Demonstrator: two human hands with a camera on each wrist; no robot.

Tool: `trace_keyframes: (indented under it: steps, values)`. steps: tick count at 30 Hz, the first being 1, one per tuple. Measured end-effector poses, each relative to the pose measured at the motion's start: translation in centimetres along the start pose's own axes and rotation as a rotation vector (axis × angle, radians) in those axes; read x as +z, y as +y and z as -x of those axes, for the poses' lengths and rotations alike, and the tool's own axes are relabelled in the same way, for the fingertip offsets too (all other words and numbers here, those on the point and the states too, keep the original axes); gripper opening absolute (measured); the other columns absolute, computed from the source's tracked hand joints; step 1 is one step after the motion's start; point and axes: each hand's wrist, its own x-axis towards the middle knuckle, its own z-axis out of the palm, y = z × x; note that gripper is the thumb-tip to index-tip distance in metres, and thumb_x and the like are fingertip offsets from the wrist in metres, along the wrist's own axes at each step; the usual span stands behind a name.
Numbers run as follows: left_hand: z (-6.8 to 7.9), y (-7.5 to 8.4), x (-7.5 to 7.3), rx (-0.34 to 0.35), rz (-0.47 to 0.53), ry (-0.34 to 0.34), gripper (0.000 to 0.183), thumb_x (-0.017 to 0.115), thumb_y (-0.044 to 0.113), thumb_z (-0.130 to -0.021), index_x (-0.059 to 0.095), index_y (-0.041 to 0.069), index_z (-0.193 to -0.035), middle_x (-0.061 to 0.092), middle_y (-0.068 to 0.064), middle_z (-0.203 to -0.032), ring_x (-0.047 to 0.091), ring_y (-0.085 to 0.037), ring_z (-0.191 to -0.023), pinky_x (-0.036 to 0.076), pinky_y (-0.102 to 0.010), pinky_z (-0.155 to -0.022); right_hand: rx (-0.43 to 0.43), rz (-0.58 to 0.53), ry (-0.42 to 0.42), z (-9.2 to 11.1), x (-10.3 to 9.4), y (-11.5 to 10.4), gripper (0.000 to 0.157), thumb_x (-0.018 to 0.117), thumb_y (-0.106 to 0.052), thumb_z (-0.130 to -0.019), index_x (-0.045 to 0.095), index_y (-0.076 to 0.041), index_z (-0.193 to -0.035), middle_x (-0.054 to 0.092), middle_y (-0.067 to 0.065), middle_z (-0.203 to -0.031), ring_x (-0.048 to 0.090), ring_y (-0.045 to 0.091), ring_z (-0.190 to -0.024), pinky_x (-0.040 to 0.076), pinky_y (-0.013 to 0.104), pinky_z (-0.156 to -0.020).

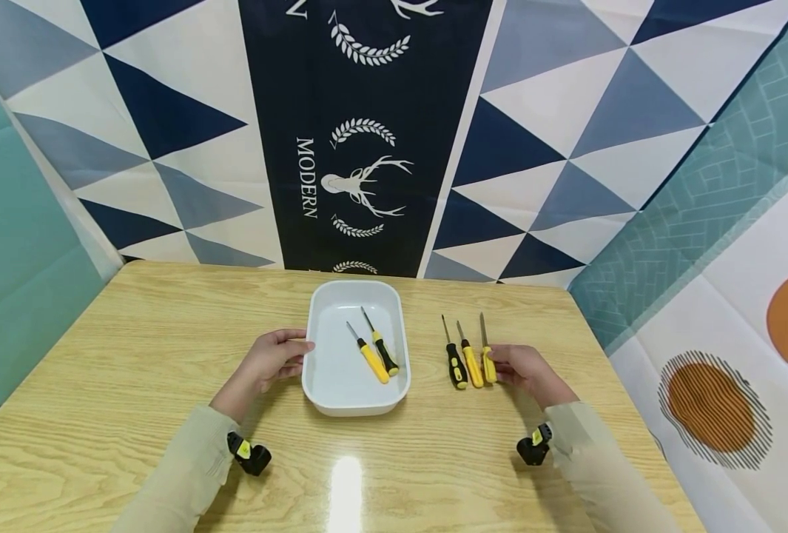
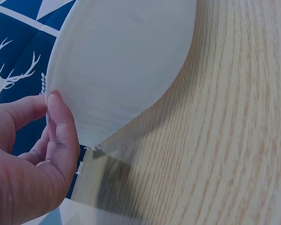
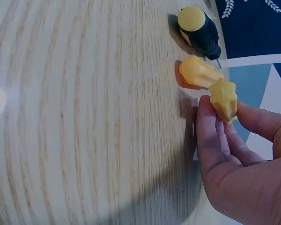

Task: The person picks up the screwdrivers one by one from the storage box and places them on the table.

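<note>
At its left rim, a white rectangular tray (image 1: 330,333) is pinched between the thumb and fingers of my left hand (image 1: 272,361). Inside lie a yellow-handled screwdriver (image 1: 372,363) and a black-and-yellow screwdriver (image 1: 385,354), tips pointing away from me. My right hand (image 1: 522,367) pinches the yellow handle of another screwdriver (image 1: 490,366), thumb on one side and fingers on the other. In the right wrist view that handle (image 3: 224,99) shows end-on between the fingertips. Just left of it, a yellow screwdriver (image 1: 473,364) and a black-and-yellow screwdriver (image 1: 456,366) lie side by side on the table.
The wooden table (image 1: 134,355) runs back to a patterned cloth wall (image 1: 360,96) with triangles and deer prints. More hanging cloth closes off the left and right sides. Each sleeve carries a small black wrist camera (image 1: 250,455).
</note>
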Motion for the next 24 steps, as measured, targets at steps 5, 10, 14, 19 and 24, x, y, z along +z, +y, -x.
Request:
trace_keyframes:
  steps: [5,10,14,19,24]
  values:
    - [0.14,0.12,0.05,0.004,0.002,0.000,0.052,0.063,0.018,-0.090,0.044,0.001,-0.135,0.061,-0.004,-0.088,0.059,-0.010,-0.069,0.054,-0.021,-0.061,0.002,0.026,0.001,-0.13,-0.03,0.19,0.051,0.052,-0.013,-0.094,0.038,0.007,-0.138,0.057,-0.007,-0.083,0.055,0.006,-0.073,0.051,0.019,-0.065]
    - [0.14,0.07,0.05,0.006,0.003,0.003,0.050,0.062,0.017,-0.090,0.045,0.001,-0.134,0.061,-0.005,-0.088,0.060,-0.010,-0.069,0.055,-0.021,-0.061,0.000,0.033,0.008,-0.24,0.01,0.23,0.051,0.053,-0.013,-0.093,0.038,0.007,-0.138,0.057,-0.006,-0.084,0.055,0.006,-0.073,0.051,0.019,-0.064]
    - [0.13,-0.02,0.02,0.007,0.004,0.005,0.049,0.062,0.017,-0.090,0.046,0.001,-0.133,0.062,-0.005,-0.088,0.060,-0.009,-0.068,0.055,-0.020,-0.062,-0.002,0.036,0.008,-0.29,0.07,0.23,0.051,0.053,-0.013,-0.093,0.038,0.008,-0.138,0.057,-0.006,-0.085,0.055,0.006,-0.074,0.051,0.020,-0.065]
    - [0.19,0.03,0.01,0.007,0.008,0.004,0.050,0.063,0.017,-0.090,0.045,0.001,-0.134,0.061,-0.005,-0.088,0.059,-0.009,-0.068,0.054,-0.020,-0.061,0.011,0.055,0.023,-0.26,0.06,0.01,0.049,0.053,-0.013,-0.093,0.041,0.006,-0.137,0.058,-0.006,-0.087,0.056,0.006,-0.075,0.051,0.020,-0.066]
    - [0.17,-0.01,-0.04,0.011,0.011,-0.001,0.051,0.063,0.017,-0.090,0.045,0.001,-0.134,0.061,-0.005,-0.088,0.059,-0.010,-0.069,0.054,-0.020,-0.061,0.027,0.077,0.035,-0.19,0.20,-0.30,0.048,0.053,-0.012,-0.093,0.042,0.006,-0.136,0.059,-0.003,-0.090,0.057,0.006,-0.076,0.052,0.020,-0.068]
